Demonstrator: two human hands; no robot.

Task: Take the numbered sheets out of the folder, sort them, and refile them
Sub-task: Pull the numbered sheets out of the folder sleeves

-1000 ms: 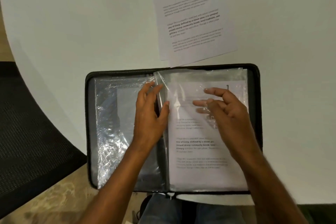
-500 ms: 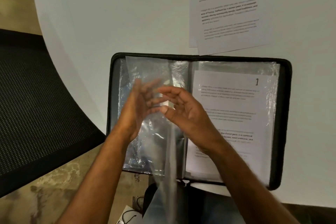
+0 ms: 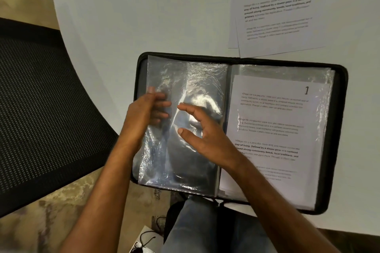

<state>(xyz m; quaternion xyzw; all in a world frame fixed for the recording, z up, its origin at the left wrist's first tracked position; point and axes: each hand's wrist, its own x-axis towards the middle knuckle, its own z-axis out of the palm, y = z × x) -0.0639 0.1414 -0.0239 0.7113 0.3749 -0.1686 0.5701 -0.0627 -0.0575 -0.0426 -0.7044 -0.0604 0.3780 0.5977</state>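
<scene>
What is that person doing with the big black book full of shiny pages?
A person is going through a zip folder of clear plastic sleeves on a white table. The left hand reaches behind an empty sleeve on the left side, while the right hand hovers open over it. On the right, the sheet marked 1 is filed. More printed sheets wait above the folder.

The black zip folder (image 3: 341,129) lies open, sheet 1 (image 3: 271,121) sleeved right, apparently empty sleeves (image 3: 195,80) left.
</scene>
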